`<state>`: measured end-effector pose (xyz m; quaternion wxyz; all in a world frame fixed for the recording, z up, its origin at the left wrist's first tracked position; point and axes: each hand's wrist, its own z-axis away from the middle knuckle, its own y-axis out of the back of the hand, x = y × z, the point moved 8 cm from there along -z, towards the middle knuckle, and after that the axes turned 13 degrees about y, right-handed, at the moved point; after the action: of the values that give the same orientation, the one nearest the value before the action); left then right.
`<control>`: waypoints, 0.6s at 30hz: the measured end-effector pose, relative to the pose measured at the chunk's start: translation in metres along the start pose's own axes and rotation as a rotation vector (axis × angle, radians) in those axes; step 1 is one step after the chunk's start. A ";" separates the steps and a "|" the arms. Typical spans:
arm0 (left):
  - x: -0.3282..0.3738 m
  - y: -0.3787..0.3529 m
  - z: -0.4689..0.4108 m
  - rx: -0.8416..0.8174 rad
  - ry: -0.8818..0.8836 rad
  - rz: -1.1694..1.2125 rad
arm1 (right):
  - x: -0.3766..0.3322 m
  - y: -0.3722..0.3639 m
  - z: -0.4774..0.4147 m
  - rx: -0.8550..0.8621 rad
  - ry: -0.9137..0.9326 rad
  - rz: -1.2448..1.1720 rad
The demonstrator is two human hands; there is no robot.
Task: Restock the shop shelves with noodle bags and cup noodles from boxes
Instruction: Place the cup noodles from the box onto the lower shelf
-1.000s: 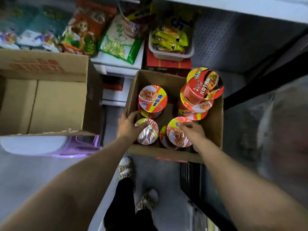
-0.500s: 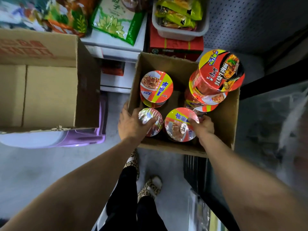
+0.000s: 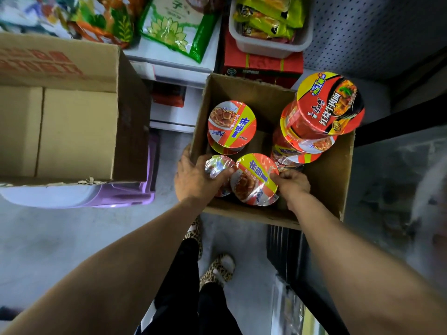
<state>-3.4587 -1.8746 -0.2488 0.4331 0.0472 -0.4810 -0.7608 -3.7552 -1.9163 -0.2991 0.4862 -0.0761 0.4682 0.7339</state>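
step: grabbing cup noodles out of the box point(image 3: 325, 180) | left hand point(image 3: 196, 177) curls over the shiny cup point(image 3: 219, 166), right hand point(image 3: 292, 184) pinches the orange-and-yellow cup point(image 3: 255, 180) by its rim | both shrink-wrapped, side by side at the box's near wall | next: lift both clear, wrap looks slippery imo

Leopard-print slippers point(image 3: 219, 268), red carton point(image 3: 263, 66), white tray point(image 3: 266, 50)
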 end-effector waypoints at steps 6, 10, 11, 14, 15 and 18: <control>-0.002 0.000 -0.002 0.003 -0.004 0.028 | -0.006 -0.008 0.007 -0.047 -0.003 -0.159; -0.003 0.002 -0.002 -0.015 0.005 0.060 | -0.016 -0.001 0.018 -0.015 -0.015 -0.243; -0.004 0.002 -0.002 -0.031 0.009 0.070 | -0.021 0.002 0.023 -0.010 -0.014 -0.266; -0.001 0.006 0.001 -0.091 -0.001 0.127 | -0.033 0.009 0.038 -0.018 -0.022 -0.333; -0.001 0.008 0.001 -0.128 0.006 0.187 | -0.037 0.012 0.044 -0.029 -0.027 -0.350; 0.000 0.021 0.006 -0.225 0.032 0.386 | -0.052 0.020 0.064 -0.068 -0.040 -0.429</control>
<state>-3.4485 -1.8741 -0.2299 0.5808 -0.0824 -0.3863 -0.7118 -3.7220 -1.9023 -0.2221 0.6376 -0.1757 0.4065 0.6303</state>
